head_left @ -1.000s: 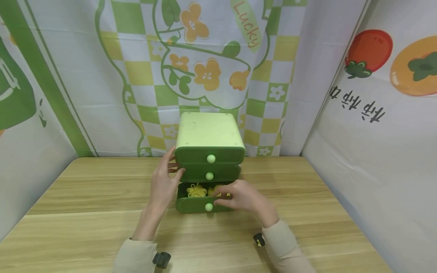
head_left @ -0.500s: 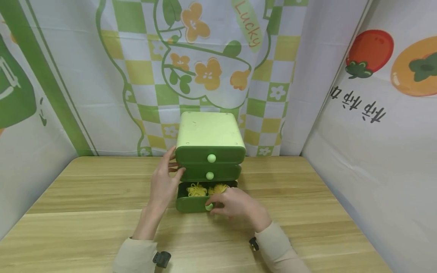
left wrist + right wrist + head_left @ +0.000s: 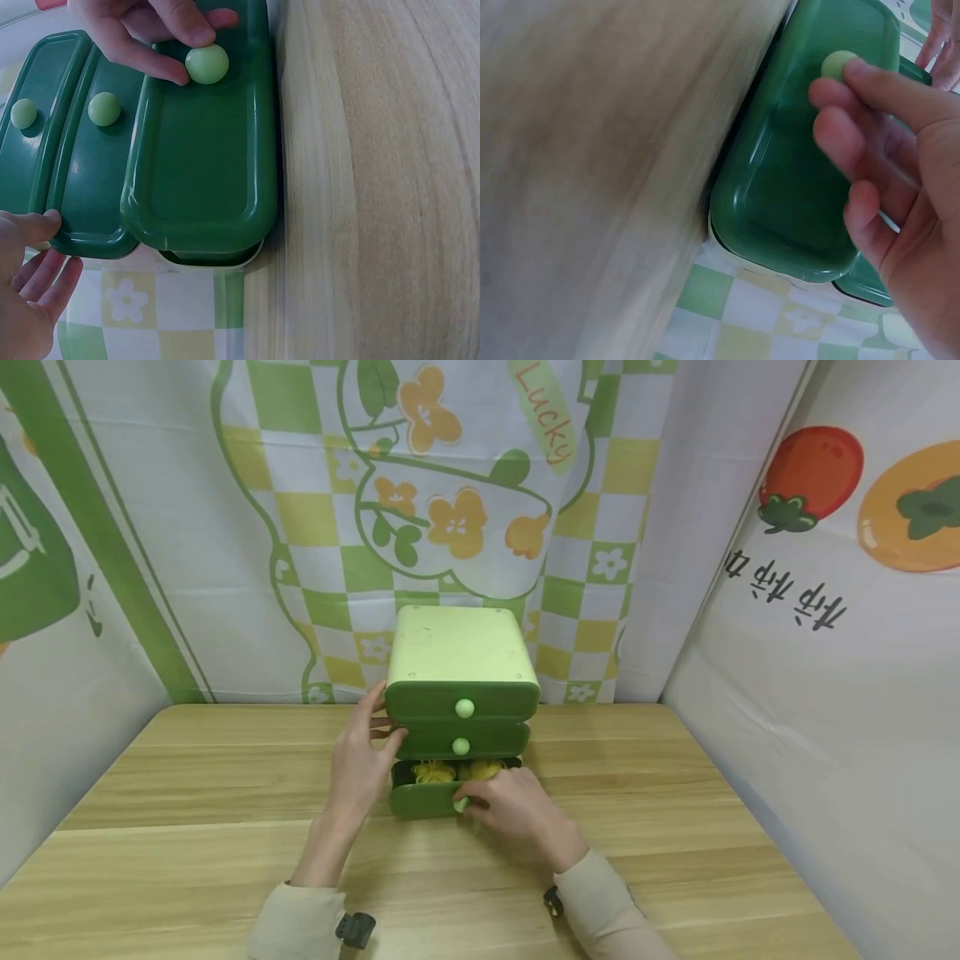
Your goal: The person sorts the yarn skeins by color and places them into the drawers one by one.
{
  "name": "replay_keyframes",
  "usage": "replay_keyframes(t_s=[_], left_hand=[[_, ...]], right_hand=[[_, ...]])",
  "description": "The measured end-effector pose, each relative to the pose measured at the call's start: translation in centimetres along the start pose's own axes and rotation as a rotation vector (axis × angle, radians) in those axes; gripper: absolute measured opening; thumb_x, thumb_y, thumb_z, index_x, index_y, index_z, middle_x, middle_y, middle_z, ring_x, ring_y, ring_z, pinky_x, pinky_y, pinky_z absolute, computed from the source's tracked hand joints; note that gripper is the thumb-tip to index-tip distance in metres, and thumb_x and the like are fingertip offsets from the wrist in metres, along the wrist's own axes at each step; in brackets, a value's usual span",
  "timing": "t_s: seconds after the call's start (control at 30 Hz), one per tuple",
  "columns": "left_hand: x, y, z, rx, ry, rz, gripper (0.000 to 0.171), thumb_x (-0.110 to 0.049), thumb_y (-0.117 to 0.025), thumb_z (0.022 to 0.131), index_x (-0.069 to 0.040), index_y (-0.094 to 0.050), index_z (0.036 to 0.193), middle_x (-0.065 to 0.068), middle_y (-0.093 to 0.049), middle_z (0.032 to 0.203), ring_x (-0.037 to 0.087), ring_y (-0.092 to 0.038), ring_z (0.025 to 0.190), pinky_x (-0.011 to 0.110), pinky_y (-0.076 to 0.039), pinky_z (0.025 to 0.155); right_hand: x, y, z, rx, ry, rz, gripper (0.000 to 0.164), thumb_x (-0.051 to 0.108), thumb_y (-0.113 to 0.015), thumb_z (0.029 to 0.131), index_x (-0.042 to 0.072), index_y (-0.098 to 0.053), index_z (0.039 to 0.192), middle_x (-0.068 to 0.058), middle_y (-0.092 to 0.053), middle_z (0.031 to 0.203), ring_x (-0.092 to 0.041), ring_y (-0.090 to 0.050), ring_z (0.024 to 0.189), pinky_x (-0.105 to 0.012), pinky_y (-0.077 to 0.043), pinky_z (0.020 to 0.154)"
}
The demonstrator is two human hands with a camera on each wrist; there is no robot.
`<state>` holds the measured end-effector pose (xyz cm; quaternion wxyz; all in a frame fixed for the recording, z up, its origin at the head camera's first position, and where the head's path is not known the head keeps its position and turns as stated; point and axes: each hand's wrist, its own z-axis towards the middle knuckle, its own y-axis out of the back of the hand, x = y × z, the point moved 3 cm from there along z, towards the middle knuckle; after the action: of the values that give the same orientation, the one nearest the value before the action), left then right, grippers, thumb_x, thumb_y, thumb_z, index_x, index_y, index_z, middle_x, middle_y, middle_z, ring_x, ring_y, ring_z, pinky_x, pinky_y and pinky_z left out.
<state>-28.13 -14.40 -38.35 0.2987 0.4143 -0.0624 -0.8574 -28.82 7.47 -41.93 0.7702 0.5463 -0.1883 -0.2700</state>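
Observation:
A small light-green cabinet (image 3: 461, 643) with three dark-green drawers stands on the table. Its bottom drawer (image 3: 423, 802) is partly pulled out, with two yellow yarn bundles (image 3: 435, 772) inside. My right hand (image 3: 513, 806) pinches that drawer's round pale-green knob (image 3: 207, 64) between thumb and fingers; the right wrist view shows the thumb on the knob. At the cabinet's left side, my left hand (image 3: 362, 762) rests with its thumb on the edge of the middle drawer (image 3: 427, 741) and its relaxed fingers along the side. The upper two drawers are closed.
The wooden table (image 3: 225, 852) spreads out on both sides of the cabinet. A patterned cloth curtain (image 3: 315, 568) hangs close behind it, with printed cloth walls (image 3: 810, 718) to left and right. Dark devices (image 3: 356, 930) are worn on both wrists.
My right hand has moved left from the drawer's right part onto the knob and grips it. The bottom drawer has slid slightly inward. My left hand stays in place.

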Motion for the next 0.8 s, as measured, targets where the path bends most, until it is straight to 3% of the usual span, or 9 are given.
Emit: replay_keyframes(t_s=[0.17,0.33,0.57,0.8], left_hand=[[0.0,0.0,0.1,-0.011,-0.010,-0.003,0.075,0.005,-0.076,0.082,-0.011,-0.043,0.148,0.018,-0.064,0.124,0.032,-0.069,0.097,0.039,-0.061,0.081],[0.1,0.0,0.1,-0.015,-0.012,0.002,0.075,0.006,-0.077,0.082,-0.010,-0.044,0.148,0.018,-0.064,0.123,0.032,-0.070,0.096,0.040,-0.062,0.080],[0.1,0.2,0.2,-0.020,-0.031,0.001,0.078,0.008,-0.077,0.079,-0.008,-0.044,0.147,0.020,-0.064,0.122,0.033,-0.070,0.095,0.042,-0.062,0.080],[0.2,0.1,-0.1,0.002,-0.015,0.010,0.077,0.006,-0.077,0.081,-0.010,-0.042,0.148,0.018,-0.064,0.123,0.032,-0.069,0.097,0.040,-0.061,0.081]], right_hand=[[-0.3,-0.1,0.1,-0.023,-0.063,0.001,0.015,0.038,-0.074,0.088,0.032,-0.078,0.101,0.016,-0.075,0.083,0.005,-0.050,0.057,-0.014,-0.033,0.044],[-0.3,-0.1,0.2,-0.021,-0.101,0.008,0.015,0.038,-0.075,0.087,0.033,-0.078,0.101,0.015,-0.075,0.081,0.003,-0.047,0.054,-0.014,-0.030,0.042],[-0.2,-0.1,0.6,-0.013,-0.146,-0.009,0.014,0.039,-0.075,0.087,0.035,-0.077,0.100,0.015,-0.074,0.081,-0.001,-0.060,0.062,-0.018,-0.036,0.044],[-0.5,-0.3,1.2,0.014,-0.206,0.049,0.010,0.035,-0.076,0.087,0.032,-0.077,0.097,0.012,-0.075,0.085,-0.003,-0.062,0.067,-0.023,-0.046,0.051]])
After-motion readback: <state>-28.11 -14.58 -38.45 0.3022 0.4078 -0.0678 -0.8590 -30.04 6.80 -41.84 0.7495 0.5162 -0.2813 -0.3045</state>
